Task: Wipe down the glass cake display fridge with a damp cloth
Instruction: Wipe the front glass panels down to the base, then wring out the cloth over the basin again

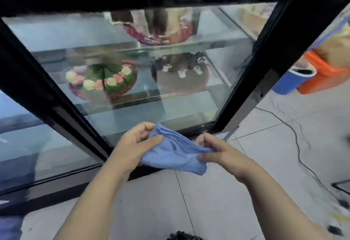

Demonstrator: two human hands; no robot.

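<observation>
Both hands' fingers (145, 128) bunch the cloth (174, 150), hiding its edges.

Above your grip and to the left, you see a round cake (102, 82) ringed with pink and cream flowers around a green centre. Above the grip and slightly right sits a chocolate cake (181, 77) with small white-topped decorations, and higher still, on the shelf over it, a blurred reddish cake (161, 31). Far up and right of your grip, a blue container (291, 82) stands touching an orange container (325, 74). A thin black cable (298, 145) snakes over the pale tiled floor (227, 192) to the right of the grip. Below the grip, at the bottom edge, a dark beaded object (183, 236) shows partly.
</observation>
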